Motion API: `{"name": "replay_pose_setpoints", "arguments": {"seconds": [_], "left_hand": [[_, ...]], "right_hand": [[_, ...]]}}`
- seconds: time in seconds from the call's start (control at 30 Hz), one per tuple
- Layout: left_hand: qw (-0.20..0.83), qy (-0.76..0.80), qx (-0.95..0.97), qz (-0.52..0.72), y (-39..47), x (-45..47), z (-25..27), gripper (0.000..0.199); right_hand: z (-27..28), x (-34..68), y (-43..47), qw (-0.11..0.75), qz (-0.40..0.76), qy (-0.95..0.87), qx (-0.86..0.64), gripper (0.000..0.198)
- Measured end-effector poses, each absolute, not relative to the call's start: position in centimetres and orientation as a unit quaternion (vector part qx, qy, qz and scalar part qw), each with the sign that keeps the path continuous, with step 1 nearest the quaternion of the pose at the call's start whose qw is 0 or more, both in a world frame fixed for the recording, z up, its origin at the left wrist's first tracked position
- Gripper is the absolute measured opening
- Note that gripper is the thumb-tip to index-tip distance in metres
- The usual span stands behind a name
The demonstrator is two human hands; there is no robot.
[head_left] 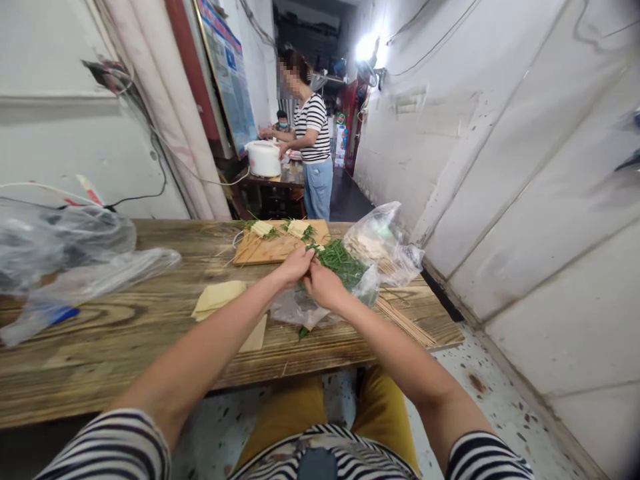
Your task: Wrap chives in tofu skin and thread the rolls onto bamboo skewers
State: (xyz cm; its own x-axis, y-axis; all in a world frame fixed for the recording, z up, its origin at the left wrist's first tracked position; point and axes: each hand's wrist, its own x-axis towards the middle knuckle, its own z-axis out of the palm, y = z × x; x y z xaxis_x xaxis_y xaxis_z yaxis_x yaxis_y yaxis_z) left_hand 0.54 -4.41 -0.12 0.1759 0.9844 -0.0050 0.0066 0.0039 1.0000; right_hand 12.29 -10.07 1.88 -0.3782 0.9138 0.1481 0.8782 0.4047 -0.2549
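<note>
Where the table's [125,347] near edge runs, both hands — left hand [295,265], right hand [324,285] — pinch chives [343,262].

A worn plank wooden table [125,333] stands between pale tiled walls [525,200] (speckled terrazzo floor [480,393] below); one bright, possibly wall-mounted lamp [366,48] glares.

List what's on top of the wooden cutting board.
On the rectangular wooden cutting board: two pale yellow stacked bundles with green chive pieces around them. Anything beneath the bundles is covered.

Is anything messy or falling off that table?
Yes. One green piece lies loose near the table edge, away from the pile of greens. Some skewers point toward the table's corner. Both hands, left hand and right hand, pinch greens.
</note>
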Motion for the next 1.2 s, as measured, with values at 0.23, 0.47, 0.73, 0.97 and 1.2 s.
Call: {"name": "replay_pose_setpoints", "arguments": {"seconds": [0.23, 0.47, 0.73, 0.97, 1.2], "left_hand": [[0.668, 0.422, 0.578, 0.203, -9.0, -8.1, 1.0, 0.029], [0.796, 0.318, 0.498, 0.131, -14.7, -14.2, -0.6, 0.025], [0.679, 0.428, 0.541, 0.251, -15.6, -16.5, -4.7, 0.030], [0.389, 0.533, 0.601, 0.450, -16.9, -15.7, -9.3, 0.014], [0.302, 0.474, 0.714, 0.418, -17.8, -15.8, -11.2, 0.018]], "right_hand": [[2.6, 10.3, -10.4, 0.150, -0.047, -0.939, -0.307, 0.047], [-2.1, 5.1, -14.8, 0.089, -0.095, -0.968, -0.214, 0.038], [-4.5, 4.3, -13.9, 0.101, 0.042, -0.967, -0.228, 0.025], [-9.2, 4.1, -13.3, 0.138, 0.095, -0.951, -0.261, 0.026], [-11.0, 4.8, -13.6, 0.132, 0.053, -0.963, -0.229, 0.026]]}}
